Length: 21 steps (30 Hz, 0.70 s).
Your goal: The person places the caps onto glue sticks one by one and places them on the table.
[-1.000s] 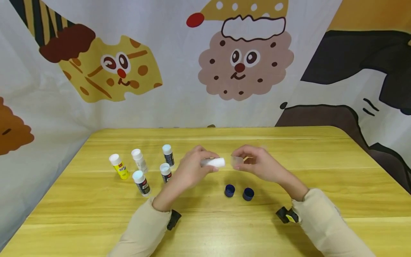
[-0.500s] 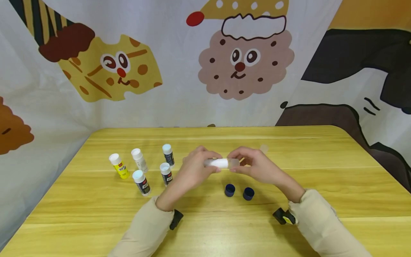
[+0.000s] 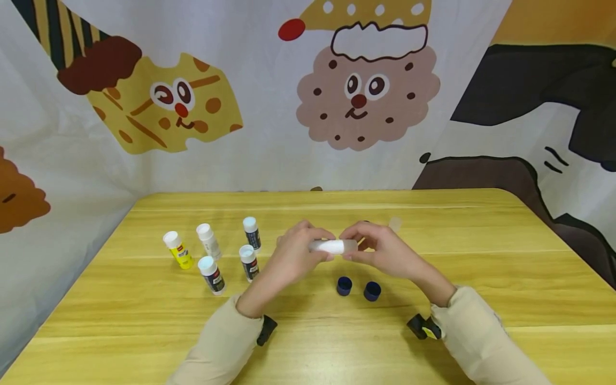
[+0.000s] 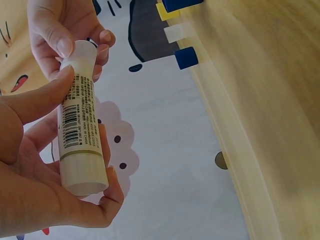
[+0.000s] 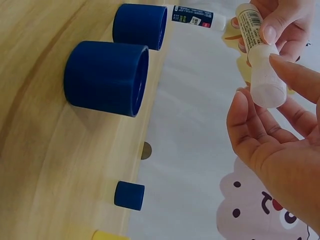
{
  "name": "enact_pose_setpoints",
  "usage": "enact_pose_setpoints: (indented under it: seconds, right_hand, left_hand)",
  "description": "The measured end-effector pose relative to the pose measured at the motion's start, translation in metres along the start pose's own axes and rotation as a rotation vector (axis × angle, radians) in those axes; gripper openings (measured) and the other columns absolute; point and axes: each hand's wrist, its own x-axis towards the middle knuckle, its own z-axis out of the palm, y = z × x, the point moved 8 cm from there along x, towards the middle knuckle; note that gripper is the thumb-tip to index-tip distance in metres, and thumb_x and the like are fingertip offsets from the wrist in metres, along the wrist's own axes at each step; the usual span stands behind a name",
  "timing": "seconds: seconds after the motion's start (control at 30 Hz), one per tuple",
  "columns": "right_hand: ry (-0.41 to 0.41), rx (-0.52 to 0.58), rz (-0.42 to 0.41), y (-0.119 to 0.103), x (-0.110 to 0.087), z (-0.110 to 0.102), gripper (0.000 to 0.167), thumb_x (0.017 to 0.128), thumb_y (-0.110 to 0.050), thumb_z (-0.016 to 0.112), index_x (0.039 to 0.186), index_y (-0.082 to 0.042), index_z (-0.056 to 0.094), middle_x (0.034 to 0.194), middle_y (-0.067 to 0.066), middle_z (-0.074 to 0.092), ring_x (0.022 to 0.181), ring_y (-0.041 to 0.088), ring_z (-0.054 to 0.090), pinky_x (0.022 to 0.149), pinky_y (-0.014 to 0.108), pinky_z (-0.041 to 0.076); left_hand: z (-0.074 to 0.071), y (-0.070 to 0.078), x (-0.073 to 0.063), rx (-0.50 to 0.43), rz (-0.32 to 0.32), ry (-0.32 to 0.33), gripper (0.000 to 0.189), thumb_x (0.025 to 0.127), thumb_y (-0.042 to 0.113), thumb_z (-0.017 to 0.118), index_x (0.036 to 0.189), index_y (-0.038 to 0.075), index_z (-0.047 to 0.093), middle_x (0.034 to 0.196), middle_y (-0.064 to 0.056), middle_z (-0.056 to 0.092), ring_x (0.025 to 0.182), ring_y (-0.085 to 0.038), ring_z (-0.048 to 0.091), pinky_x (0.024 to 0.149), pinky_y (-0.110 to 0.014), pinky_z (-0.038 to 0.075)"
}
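A glue stick (image 4: pixel 80 115) with a white barcode label lies sideways between my two hands above the table. My left hand (image 3: pixel 294 251) grips its body, thumb on the label in the left wrist view. On its other end sits a frosted translucent cap (image 5: pixel 267 85), which my right hand (image 3: pixel 385 246) pinches between thumb and fingers. How far the cap reaches over the stick's end is hard to tell. Below the hands, two dark blue caps (image 3: pixel 344 286) stand on the table with their hollow sides up.
Several capped glue sticks stand at the left: a yellow one (image 3: pixel 180 252), a white one (image 3: pixel 209 240) and dark-labelled ones (image 3: pixel 212 275). Beyond my right hand are another blue cap (image 5: pixel 129 195), a whitish cap (image 4: pixel 175 33) and a yellow cap (image 5: pixel 109 235). A cartoon-printed cloth (image 3: pixel 269 133) hangs behind the table.
A second ago the translucent cap was apart from the glue stick. My hands have come together and the cap now meets the stick's end. The standing glue sticks have stayed put.
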Motion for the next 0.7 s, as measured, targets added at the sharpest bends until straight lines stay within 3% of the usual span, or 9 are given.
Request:
enact_pose_setpoints:
  seconds: [0.37,0.7]
  right_hand:
    - [0.011,0.006,-0.022,-0.0017,-0.0011,0.0009,0.023,0.081,-0.002,0.068,0.103,-0.003,0.063,0.098,0.005,0.059,0.084,0.025,0.055,0.07,0.031,0.05]
    - [0.02,0.025,-0.03,-0.0004,-0.0017,0.0025,0.024,0.081,-0.002,0.068,0.104,-0.002,0.062,0.1,0.006,0.059,0.085,0.021,0.055,0.07,0.031,0.05]
  left_hand:
    - [0.0023,-0.0009,0.0,0.002,-0.006,-0.011,0.024,0.078,0.018,0.073,0.101,0.013,0.07,0.091,-0.004,0.057,0.079,-0.019,0.051,0.072,-0.041,0.037]
    - [0.002,0.0001,-0.0005,0.012,0.003,-0.007,0.024,0.077,0.018,0.074,0.101,0.013,0.07,0.09,-0.004,0.057,0.078,-0.019,0.052,0.071,-0.041,0.037]
